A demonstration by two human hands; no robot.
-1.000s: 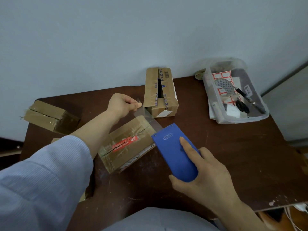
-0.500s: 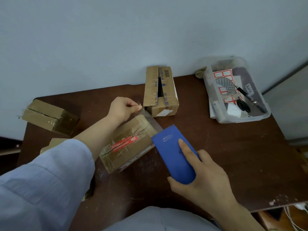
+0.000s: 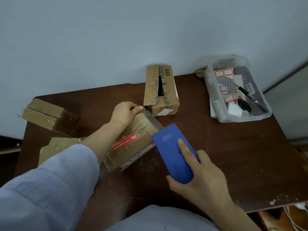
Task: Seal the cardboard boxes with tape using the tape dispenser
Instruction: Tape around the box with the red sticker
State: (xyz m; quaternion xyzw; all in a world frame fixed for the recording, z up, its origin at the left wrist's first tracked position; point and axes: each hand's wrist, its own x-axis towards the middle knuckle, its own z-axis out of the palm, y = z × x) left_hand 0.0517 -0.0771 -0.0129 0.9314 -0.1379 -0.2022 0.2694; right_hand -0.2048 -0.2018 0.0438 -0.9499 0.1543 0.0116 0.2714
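Tape goes onto a box, its sleeve-side end hidden.
Left hand (image 3: 124, 112) fingers press clear tape (image 3: 152, 120) onto the box (image 3: 133, 144); right hand (image 3: 198, 174) grips the blue dispenser (image 3: 173, 152), forefinger flat along it.

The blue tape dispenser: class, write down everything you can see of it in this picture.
The blue tape dispenser is a flat, oblong case, plastic by its look, with a small oval logo near its far end and a toothed cutting edge at that tip. It lies tilted, with its tip toward the box with the red label. A strip of clear tape runs from the tip to that box's far corner. The right hand grips its near end, with the forefinger laid along its top. The roll inside is hidden.
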